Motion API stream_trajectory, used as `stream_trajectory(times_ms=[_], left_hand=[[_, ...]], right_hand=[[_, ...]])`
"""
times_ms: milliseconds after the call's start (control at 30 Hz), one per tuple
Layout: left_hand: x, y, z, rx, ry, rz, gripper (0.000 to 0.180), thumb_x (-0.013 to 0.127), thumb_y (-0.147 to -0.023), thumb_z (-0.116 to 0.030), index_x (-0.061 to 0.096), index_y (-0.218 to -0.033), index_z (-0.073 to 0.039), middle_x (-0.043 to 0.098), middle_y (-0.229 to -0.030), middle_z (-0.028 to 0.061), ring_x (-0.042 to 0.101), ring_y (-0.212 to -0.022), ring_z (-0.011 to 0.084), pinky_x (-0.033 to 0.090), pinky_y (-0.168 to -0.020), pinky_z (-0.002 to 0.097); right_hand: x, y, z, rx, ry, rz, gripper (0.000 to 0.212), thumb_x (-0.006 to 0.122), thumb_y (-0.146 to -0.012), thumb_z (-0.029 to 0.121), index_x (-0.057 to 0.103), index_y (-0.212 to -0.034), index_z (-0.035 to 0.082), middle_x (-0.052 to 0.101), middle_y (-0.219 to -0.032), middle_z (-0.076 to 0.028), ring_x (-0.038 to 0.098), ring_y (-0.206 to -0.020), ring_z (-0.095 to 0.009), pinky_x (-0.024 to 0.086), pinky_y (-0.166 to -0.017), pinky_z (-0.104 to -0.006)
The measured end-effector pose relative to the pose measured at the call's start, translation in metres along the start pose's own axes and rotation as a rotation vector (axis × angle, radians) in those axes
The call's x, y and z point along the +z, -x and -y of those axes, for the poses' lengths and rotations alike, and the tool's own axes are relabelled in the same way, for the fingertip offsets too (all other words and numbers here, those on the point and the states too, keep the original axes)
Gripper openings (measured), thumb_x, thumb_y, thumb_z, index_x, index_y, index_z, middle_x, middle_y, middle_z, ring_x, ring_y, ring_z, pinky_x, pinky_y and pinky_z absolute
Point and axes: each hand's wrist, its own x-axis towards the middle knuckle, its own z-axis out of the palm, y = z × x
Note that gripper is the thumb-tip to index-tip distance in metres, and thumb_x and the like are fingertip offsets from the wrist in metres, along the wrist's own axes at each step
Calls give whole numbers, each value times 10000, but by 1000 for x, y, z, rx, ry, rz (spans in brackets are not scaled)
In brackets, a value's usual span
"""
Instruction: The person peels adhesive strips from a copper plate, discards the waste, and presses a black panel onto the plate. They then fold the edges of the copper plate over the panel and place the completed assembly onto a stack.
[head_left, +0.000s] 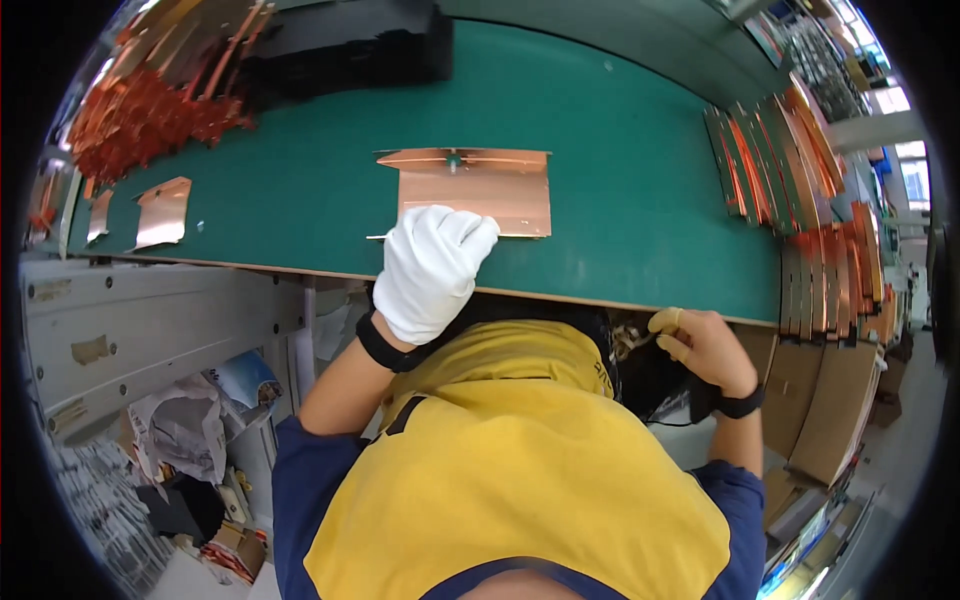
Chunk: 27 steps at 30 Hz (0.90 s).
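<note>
A bent copper-coloured metal sheet [510,195] lies on the green tabletop in front of me, with folded flanges along its far and near edges. My left hand [435,265], in a white glove, is closed over the sheet's near left part; its fingertips are curled out of sight. Off the table's front edge, to the right, is my right hand [705,350]. It has yellowish covers on the thumb and forefinger, which stand apart with nothing visible between them.
Two smaller bent copper-coloured pieces [163,212] stand at the left. A pile of copper and red-orange parts [150,125] and a black object [350,50] occupy the far left. Rows of copper-coloured sheets [765,165] line the right side, with cardboard boxes [825,410] below.
</note>
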Motion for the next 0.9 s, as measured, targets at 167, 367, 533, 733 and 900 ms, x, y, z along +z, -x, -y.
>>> stream_trajectory(times_ms=[167, 367, 533, 733, 900], left_hand=[[-8, 9, 11, -90, 55, -10, 106, 607, -664, -76, 533, -739, -88, 475, -650, 47, 534, -620, 247, 441, -551, 367], [-12, 10, 2, -112, 101, -56, 145, 653, -673, -72, 568, -789, -90, 509, -688, 39, 547, -641, 244, 436, -554, 365], [-4, 17, 6, -143, 158, -5, 229, 734, -682, -79, 636, -889, -97, 569, -763, 13, 570, -686, 223, 441, -586, 354], [-4, 15, 7, -145, 148, -48, 242, 743, -685, -91, 634, -901, -104, 567, -764, 8, 567, -677, 211, 440, -581, 350], [-9, 10, 5, -144, 116, 1, 212, 737, -699, -98, 635, -884, -117, 567, -763, 13, 564, -699, 224, 447, -621, 358]], right_hand=[[-68, -108, 75, -849, 246, -209, 221, 621, -840, 124, 552, -678, -8, 586, -627, -64, 539, -549, -164, 421, -526, -281], [-63, -312, 182, -765, 283, -459, 313, 622, -896, 296, 634, -776, 7, 626, -695, -67, 578, -598, -143, 432, -523, -309], [-18, -364, 204, -678, 656, -567, 261, 629, -874, 303, 685, -892, 49, 699, -859, -152, 677, -782, -305, 543, -657, -392], [4, -352, 208, -663, 890, -660, 144, 599, -859, 192, 648, -867, 58, 672, -831, -109, 676, -830, -273, 534, -738, -402], [-14, -356, 199, -988, 1017, -955, 102, 589, -850, 196, 615, -846, 98, 648, -912, -60, 660, -847, -219, 468, -862, -441]])
